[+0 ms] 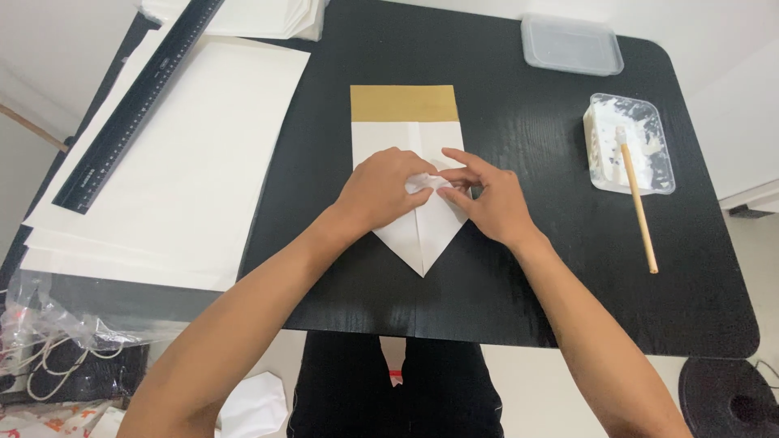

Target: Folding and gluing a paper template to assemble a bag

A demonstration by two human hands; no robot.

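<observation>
Plastic bag: a clear bag [49,324] with looped cord handles lies at the far left, below the desk's edge.
Ruler: a long black ruler [138,105] lies slantwise across the large sheets, running from the left edge up toward the top of the desk.
Large sheets: a stack of big white paper sheets [187,170] covers the left part of the desk, its near edge hanging just over the desk's rim.
Desk: a black desk [519,292] with rounded corners carries everything else.
Left hand: the left hand [381,191] rests on the folded paper, fingers curled and pinching a small flap of paper at the centre crease.
Folded paper: a white folded paper [422,239] with a gold band across its far end lies in the middle of the desk, its near end folded to a point that aims at the person.
Right hand: the right hand [487,199] lies partly on the paper's right side, forefinger and thumb closed on the same small flap, fingertips meeting those of the left hand.
Lidded box: a clear plastic box [572,45] sits at the desk's far edge.
Paste tray: a clear tray [659,174] smeared with white paste stands to the right of the hands, well apart from them.
Stick: a thin wooden stick [639,211] leans out of the tray, its near end resting on the desk.
</observation>
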